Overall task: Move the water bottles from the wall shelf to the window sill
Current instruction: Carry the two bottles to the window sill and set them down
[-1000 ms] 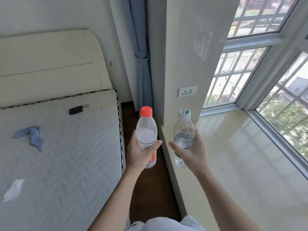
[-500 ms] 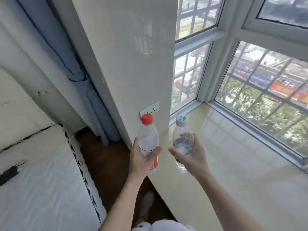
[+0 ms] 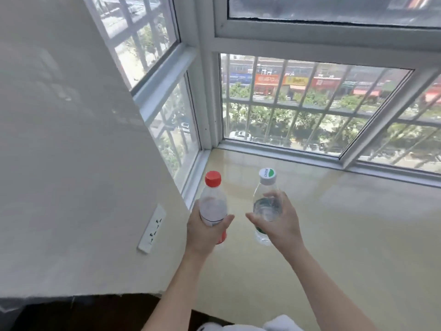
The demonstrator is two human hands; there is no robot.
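The left hand [image 3: 205, 231] grips the red-capped bottle [image 3: 213, 206], the right hand [image 3: 278, 222] the white-capped bottle [image 3: 266, 206], fingers closed around each, both carried above the window sill [image 3: 346, 235]. Next move, I think: lower them upright, then release.

Single head view looks forward and down, close over the window sill [image 3: 334, 247].
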